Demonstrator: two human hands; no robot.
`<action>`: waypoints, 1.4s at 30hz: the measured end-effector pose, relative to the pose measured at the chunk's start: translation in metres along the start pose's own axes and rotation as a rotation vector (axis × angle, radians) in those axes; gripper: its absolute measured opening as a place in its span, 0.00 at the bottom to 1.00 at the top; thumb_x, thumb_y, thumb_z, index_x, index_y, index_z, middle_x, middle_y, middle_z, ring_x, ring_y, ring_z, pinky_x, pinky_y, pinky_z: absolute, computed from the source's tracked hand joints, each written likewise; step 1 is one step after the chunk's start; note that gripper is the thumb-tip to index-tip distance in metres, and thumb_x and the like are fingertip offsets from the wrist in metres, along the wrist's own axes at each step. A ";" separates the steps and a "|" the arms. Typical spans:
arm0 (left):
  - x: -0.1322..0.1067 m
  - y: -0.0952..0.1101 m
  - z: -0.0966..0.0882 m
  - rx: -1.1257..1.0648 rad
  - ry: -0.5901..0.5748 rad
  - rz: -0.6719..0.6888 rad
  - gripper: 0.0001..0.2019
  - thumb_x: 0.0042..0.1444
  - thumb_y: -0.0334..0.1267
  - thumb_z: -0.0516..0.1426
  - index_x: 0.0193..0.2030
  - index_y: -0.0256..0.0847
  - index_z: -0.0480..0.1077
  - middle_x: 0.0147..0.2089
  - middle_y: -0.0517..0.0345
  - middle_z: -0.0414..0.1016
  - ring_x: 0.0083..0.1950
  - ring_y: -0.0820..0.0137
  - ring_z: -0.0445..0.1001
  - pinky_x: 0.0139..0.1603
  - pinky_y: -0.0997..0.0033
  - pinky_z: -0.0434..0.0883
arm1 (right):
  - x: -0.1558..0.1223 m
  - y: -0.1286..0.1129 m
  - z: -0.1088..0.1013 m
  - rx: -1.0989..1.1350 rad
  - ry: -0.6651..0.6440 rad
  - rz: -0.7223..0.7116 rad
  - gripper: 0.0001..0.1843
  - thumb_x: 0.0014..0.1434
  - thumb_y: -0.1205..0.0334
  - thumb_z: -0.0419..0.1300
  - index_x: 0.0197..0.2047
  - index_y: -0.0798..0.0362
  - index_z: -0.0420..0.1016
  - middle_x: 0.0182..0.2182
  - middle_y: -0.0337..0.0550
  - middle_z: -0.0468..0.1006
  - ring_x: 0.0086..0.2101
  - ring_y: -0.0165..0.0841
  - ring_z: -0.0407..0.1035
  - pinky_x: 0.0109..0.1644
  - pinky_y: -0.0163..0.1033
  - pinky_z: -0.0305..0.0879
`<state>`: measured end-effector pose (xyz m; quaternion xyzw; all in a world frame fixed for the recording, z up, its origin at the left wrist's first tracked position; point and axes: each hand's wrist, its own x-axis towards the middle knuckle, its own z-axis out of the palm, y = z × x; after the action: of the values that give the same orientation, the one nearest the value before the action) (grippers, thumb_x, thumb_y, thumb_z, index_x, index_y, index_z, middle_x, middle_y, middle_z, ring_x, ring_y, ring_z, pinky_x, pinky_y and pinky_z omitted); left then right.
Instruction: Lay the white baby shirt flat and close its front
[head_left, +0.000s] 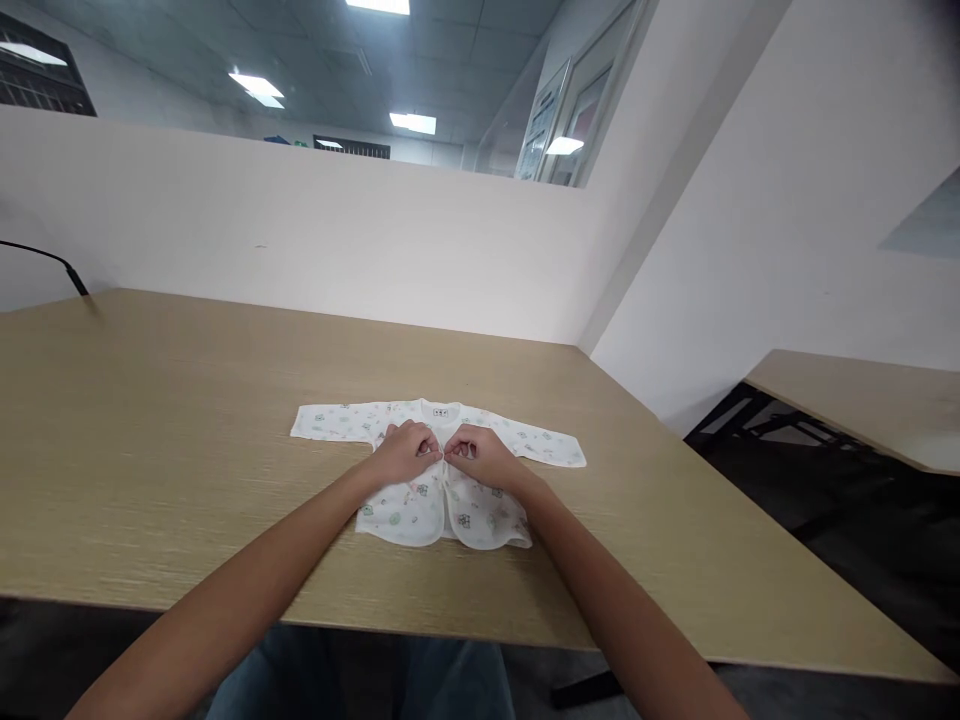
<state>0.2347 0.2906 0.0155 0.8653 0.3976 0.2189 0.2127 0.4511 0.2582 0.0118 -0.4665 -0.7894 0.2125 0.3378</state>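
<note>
A small white baby shirt [409, 512] with a scattered print lies face up, its sleeves stretched out to both sides. Its front opening runs down the middle, and the lower edges part slightly there. My left hand [407, 450] pinches the shirt's left front edge near the chest. Close against it, my right hand [480, 455] pinches the right front edge, and the fingertips of both hands nearly meet at the opening. Whether a fastener sits between the fingers is too small to make out. The collar with its dark label shows above my hands.
The shirt rests on a wooden table [187, 420]. A white wall [360, 240] with a glass pane above stands behind it. A black cable [71, 275] comes down at the far left. Another table [862, 400] stands at the right.
</note>
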 end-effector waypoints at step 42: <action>-0.003 0.008 -0.003 -0.005 0.034 0.010 0.07 0.60 0.33 0.57 0.33 0.41 0.76 0.38 0.59 0.78 0.41 0.67 0.74 0.44 0.65 0.60 | -0.001 0.001 0.000 0.173 0.022 0.052 0.07 0.57 0.59 0.65 0.34 0.53 0.83 0.31 0.42 0.78 0.30 0.31 0.66 0.35 0.36 0.62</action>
<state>0.2363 0.2844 0.0215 0.8628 0.3963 0.2359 0.2069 0.4524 0.2574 0.0107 -0.4583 -0.7518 0.2835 0.3800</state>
